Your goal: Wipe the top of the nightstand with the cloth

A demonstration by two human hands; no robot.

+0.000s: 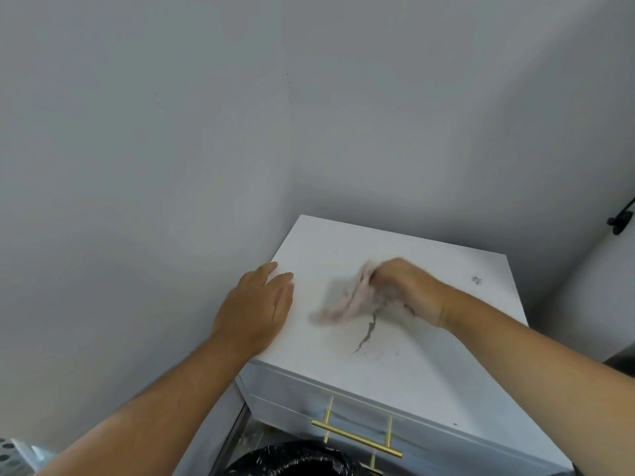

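Note:
The white nightstand (429, 372) stands in a room corner, its flat top facing me. My right hand (409, 290) is closed on a pale pink cloth (347, 300), which is blurred and pressed on the middle of the top. A grey streak of dirt (366, 336) runs just in front of the cloth. A small dark smudge (477, 279) sits near the right rear. My left hand (257, 304) rests flat, fingers together, on the top's left edge.
Grey walls close in behind and to the left of the nightstand. A gold drawer handle (357, 438) is on its front. A bin with a black liner (292, 458) stands below. A black fitting (621, 223) is on the right wall.

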